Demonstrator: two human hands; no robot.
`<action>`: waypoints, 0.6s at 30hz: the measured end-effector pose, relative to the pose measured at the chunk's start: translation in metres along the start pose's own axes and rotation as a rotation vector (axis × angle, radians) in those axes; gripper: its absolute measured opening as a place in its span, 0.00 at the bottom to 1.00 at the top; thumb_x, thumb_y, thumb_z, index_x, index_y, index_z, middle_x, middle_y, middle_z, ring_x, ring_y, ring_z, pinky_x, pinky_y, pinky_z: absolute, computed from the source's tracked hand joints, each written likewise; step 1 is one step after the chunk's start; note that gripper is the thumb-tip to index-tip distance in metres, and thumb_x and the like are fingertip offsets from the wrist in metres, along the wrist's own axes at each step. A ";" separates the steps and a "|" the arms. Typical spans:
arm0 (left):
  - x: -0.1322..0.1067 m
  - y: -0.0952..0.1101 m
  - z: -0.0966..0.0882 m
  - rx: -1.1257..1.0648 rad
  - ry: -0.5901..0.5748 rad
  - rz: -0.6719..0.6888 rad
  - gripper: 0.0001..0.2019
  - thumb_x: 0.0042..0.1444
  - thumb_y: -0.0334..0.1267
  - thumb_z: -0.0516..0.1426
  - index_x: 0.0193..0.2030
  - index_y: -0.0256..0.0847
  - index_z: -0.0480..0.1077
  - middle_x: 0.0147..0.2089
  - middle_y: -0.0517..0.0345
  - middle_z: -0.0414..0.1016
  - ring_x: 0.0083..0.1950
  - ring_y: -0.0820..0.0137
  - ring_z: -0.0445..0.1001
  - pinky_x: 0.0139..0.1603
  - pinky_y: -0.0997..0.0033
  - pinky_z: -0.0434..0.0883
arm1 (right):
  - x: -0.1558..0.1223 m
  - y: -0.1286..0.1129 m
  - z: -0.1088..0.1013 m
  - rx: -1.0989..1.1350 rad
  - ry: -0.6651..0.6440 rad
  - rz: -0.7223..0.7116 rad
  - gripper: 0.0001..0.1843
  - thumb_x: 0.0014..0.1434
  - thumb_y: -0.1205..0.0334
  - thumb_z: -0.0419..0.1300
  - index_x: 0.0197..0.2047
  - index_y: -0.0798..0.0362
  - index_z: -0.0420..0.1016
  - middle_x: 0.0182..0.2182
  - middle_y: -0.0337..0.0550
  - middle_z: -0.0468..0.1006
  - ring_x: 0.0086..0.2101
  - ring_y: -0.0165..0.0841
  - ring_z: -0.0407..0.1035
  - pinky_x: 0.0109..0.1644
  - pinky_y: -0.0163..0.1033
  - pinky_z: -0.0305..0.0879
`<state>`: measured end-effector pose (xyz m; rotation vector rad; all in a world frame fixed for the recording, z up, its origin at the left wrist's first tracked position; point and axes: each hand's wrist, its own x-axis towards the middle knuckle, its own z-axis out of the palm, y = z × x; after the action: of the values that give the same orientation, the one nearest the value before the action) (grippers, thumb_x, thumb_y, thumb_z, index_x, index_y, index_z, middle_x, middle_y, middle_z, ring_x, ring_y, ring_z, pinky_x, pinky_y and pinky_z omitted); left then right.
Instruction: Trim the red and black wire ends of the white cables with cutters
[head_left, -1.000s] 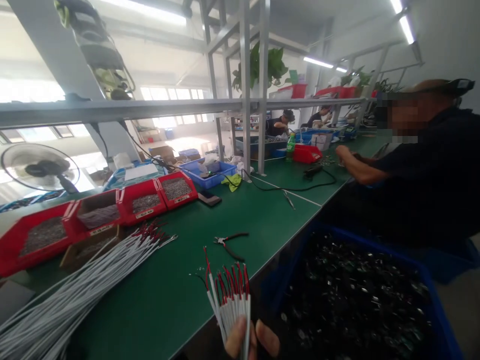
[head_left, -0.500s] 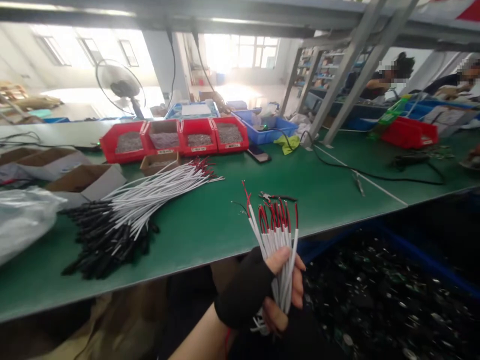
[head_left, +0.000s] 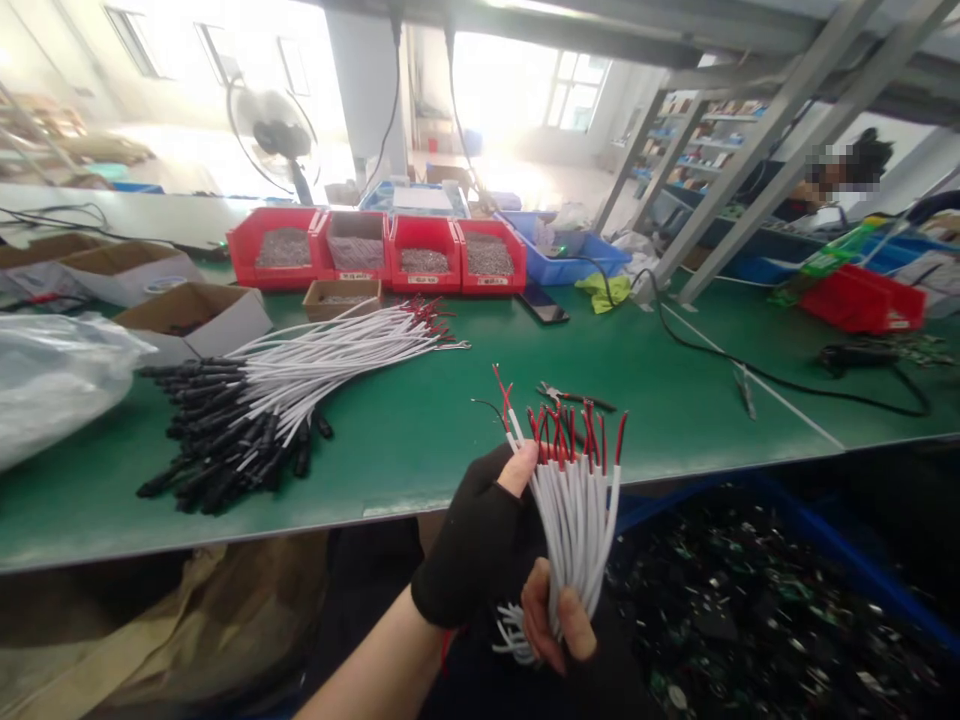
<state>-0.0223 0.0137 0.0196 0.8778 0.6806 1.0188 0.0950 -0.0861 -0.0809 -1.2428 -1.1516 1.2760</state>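
A bundle of white cables point(head_left: 576, 520) with stripped red and black wire ends fans upward in front of me, over the bench edge. My right hand point(head_left: 559, 625) is closed round its lower part. My left hand point(head_left: 484, 530), in a black fingerless glove, grips near the top; its thumb presses a few cables at the left side, and its other fingers are mostly hidden behind the bundle. Just behind the wire tips lie cutting pliers point(head_left: 577, 398). To the left on the bench rests a large pile of similar white cables point(head_left: 337, 350) with black connectors point(head_left: 225, 430).
Red bins point(head_left: 491, 262) of small parts line the back of the green bench point(head_left: 420, 430), beside a blue tray point(head_left: 577, 262) and a phone point(head_left: 545, 304). Cardboard boxes point(head_left: 199, 315) and a plastic bag point(head_left: 60, 385) stand left. Below right is a blue-edged bin of dark parts point(head_left: 750, 600).
My left hand has shifted from the middle of the bundle up to its left upper side. My right hand now shows gripping lower down. The view has tilted and turned slightly.
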 end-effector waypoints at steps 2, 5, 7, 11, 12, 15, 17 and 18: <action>-0.003 0.003 0.001 0.017 0.016 0.016 0.15 0.64 0.44 0.54 0.32 0.34 0.72 0.31 0.57 0.72 0.33 0.73 0.67 0.38 0.75 0.66 | 0.001 -0.004 0.006 0.055 -0.011 0.018 0.29 0.65 0.40 0.51 0.24 0.56 0.66 0.13 0.31 0.57 0.16 0.23 0.54 0.24 0.31 0.57; -0.005 0.008 0.001 0.112 0.068 0.033 0.15 0.64 0.42 0.53 0.35 0.33 0.75 0.33 0.54 0.75 0.34 0.72 0.71 0.39 0.76 0.68 | 0.004 -0.008 0.014 0.135 -0.017 0.050 0.31 0.64 0.36 0.48 0.28 0.56 0.69 0.11 0.30 0.54 0.15 0.23 0.50 0.22 0.31 0.53; -0.005 0.010 0.000 0.158 0.095 0.003 0.16 0.64 0.43 0.53 0.39 0.31 0.76 0.35 0.50 0.78 0.36 0.68 0.74 0.39 0.74 0.70 | 0.006 -0.008 0.016 0.177 -0.015 0.071 0.30 0.64 0.36 0.48 0.32 0.57 0.71 0.12 0.31 0.56 0.14 0.22 0.49 0.21 0.31 0.53; -0.006 0.012 -0.003 0.109 0.099 -0.065 0.20 0.58 0.49 0.58 0.39 0.29 0.77 0.33 0.47 0.79 0.35 0.64 0.77 0.37 0.71 0.74 | 0.007 -0.008 0.015 0.229 -0.008 0.094 0.27 0.63 0.38 0.52 0.40 0.57 0.74 0.18 0.34 0.64 0.13 0.20 0.51 0.21 0.31 0.54; -0.007 0.013 -0.004 0.098 0.099 -0.069 0.21 0.57 0.51 0.60 0.38 0.29 0.77 0.33 0.47 0.79 0.34 0.64 0.78 0.38 0.71 0.74 | 0.006 -0.008 0.015 0.238 -0.008 0.098 0.27 0.63 0.39 0.53 0.42 0.57 0.74 0.18 0.34 0.66 0.13 0.20 0.52 0.21 0.30 0.54; -0.010 0.012 -0.005 0.085 0.047 -0.097 0.23 0.55 0.53 0.60 0.37 0.29 0.78 0.33 0.46 0.80 0.35 0.63 0.78 0.39 0.70 0.75 | 0.004 -0.009 0.013 0.260 -0.003 0.105 0.28 0.64 0.39 0.52 0.46 0.58 0.72 0.22 0.37 0.70 0.14 0.20 0.56 0.21 0.29 0.56; -0.011 0.011 -0.005 0.076 -0.002 -0.129 0.24 0.55 0.53 0.61 0.38 0.28 0.78 0.33 0.45 0.80 0.34 0.63 0.78 0.39 0.69 0.75 | 0.003 -0.010 0.013 0.266 0.008 0.108 0.27 0.65 0.40 0.50 0.44 0.59 0.72 0.21 0.36 0.70 0.16 0.21 0.60 0.23 0.30 0.61; -0.012 0.010 -0.004 0.073 -0.017 -0.141 0.24 0.55 0.53 0.61 0.37 0.28 0.78 0.33 0.44 0.80 0.34 0.64 0.78 0.39 0.70 0.76 | 0.003 -0.010 0.013 0.266 0.011 0.109 0.27 0.66 0.42 0.50 0.42 0.60 0.72 0.20 0.35 0.69 0.17 0.22 0.61 0.25 0.31 0.63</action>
<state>-0.0347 0.0063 0.0271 0.8886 0.7584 0.8641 0.0827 -0.0820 -0.0708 -1.1244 -0.8820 1.4495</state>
